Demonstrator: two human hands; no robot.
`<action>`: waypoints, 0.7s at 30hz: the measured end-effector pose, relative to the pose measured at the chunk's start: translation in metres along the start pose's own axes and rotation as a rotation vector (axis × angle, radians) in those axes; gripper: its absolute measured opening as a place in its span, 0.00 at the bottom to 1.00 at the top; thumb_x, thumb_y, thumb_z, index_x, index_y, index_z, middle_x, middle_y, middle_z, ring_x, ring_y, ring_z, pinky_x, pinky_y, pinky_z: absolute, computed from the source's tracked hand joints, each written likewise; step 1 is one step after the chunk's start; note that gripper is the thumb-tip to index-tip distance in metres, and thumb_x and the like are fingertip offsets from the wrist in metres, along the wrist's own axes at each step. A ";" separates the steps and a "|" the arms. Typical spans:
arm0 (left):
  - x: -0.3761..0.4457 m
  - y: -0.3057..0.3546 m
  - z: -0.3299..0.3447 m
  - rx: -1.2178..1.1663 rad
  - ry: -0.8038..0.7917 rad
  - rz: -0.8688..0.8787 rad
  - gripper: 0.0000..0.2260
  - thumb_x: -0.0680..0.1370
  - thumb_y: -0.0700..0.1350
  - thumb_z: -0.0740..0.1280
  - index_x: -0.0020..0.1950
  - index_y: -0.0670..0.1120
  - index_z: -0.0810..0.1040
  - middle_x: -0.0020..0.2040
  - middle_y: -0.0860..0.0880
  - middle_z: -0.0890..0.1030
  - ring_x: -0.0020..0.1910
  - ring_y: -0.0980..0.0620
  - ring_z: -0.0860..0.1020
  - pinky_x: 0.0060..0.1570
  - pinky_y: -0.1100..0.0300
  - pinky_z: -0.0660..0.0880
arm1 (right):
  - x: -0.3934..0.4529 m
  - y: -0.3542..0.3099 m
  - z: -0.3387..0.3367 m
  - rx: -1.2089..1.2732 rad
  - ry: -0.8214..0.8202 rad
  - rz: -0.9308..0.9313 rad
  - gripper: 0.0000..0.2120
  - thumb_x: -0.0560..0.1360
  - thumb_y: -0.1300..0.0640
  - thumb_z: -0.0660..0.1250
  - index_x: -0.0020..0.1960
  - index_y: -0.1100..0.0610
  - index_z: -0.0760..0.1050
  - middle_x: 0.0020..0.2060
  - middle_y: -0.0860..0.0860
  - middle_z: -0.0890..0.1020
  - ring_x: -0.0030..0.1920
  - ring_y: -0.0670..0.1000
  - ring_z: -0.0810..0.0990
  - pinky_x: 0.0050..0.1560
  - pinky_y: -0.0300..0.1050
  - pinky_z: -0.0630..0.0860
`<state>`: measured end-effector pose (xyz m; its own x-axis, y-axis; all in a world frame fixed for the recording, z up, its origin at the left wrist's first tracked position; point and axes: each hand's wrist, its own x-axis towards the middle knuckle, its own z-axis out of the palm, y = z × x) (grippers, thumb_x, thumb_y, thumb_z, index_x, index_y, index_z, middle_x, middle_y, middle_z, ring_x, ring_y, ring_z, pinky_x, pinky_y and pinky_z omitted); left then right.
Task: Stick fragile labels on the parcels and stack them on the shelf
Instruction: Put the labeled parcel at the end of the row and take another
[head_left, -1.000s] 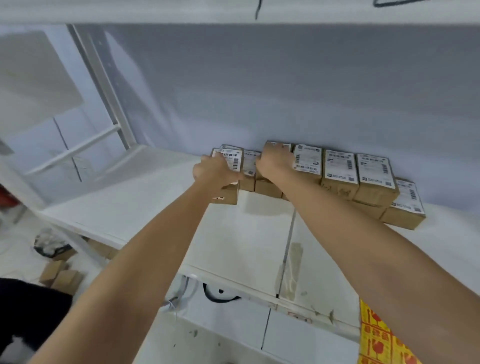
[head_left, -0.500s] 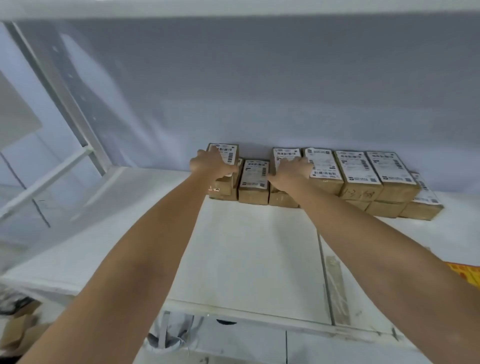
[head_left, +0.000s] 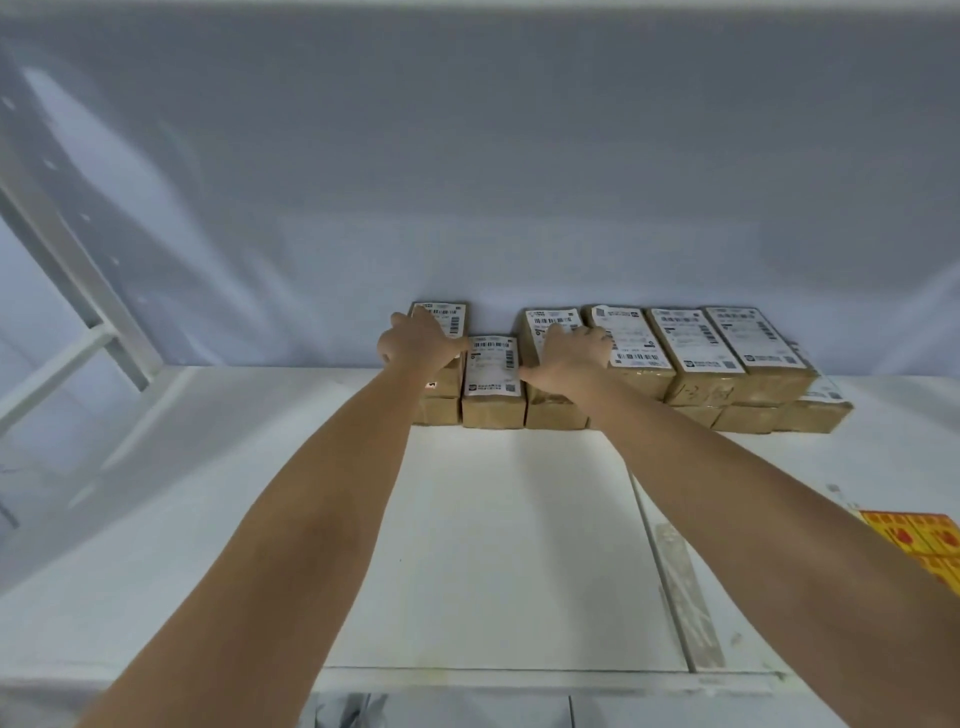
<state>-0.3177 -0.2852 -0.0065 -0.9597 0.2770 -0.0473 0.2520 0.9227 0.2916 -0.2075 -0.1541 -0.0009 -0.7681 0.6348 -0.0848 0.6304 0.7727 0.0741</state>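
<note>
Brown parcels with white shipping labels stand in a two-layer row against the back wall of the white shelf (head_left: 493, 545). My left hand (head_left: 418, 340) lies over the leftmost top parcel (head_left: 448, 318), thumb on its right side and fingers curled down its left side. My right hand (head_left: 569, 353) rests flat with fingers spread on the top parcel (head_left: 545, 318) two places to the right. Between the two hands sits a single lower parcel (head_left: 491, 366) with nothing on top. A small red mark shows on the front of the left stack (head_left: 431, 385).
More stacked parcels (head_left: 727, 348) continue the row to the right. A sheet of yellow and red fragile labels (head_left: 930, 540) lies at the shelf's right edge. A white shelf upright and brace (head_left: 78, 291) stand at the left. The shelf's front edge (head_left: 519, 680) is near me.
The view has moved closer and squarer to the shelf. My left hand has set its parcel back on the left stack against the wall; my right hand has flattened on its parcel.
</note>
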 end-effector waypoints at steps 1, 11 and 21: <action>0.000 0.000 0.000 -0.047 -0.012 -0.012 0.40 0.71 0.70 0.61 0.73 0.44 0.59 0.65 0.42 0.67 0.62 0.41 0.72 0.48 0.53 0.69 | 0.001 0.000 0.000 -0.001 0.002 0.008 0.43 0.66 0.26 0.61 0.68 0.57 0.64 0.66 0.61 0.70 0.65 0.62 0.67 0.63 0.53 0.66; -0.057 -0.053 0.053 -0.609 0.237 0.081 0.47 0.66 0.55 0.74 0.76 0.46 0.49 0.68 0.44 0.61 0.63 0.43 0.71 0.58 0.47 0.72 | 0.006 -0.005 0.000 -0.005 0.014 0.041 0.42 0.67 0.27 0.62 0.68 0.57 0.64 0.64 0.60 0.70 0.65 0.61 0.67 0.62 0.51 0.66; -0.049 -0.044 0.082 -0.687 0.255 -0.004 0.58 0.61 0.45 0.78 0.76 0.50 0.38 0.66 0.42 0.63 0.59 0.41 0.71 0.56 0.42 0.73 | 0.007 -0.009 0.002 0.024 0.013 0.035 0.43 0.67 0.30 0.64 0.70 0.59 0.61 0.66 0.61 0.69 0.67 0.61 0.67 0.65 0.53 0.64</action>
<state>-0.2713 -0.3172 -0.0958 -0.9807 0.1259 0.1494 0.1937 0.5240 0.8294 -0.2183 -0.1565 -0.0040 -0.7469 0.6613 -0.0697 0.6592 0.7501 0.0529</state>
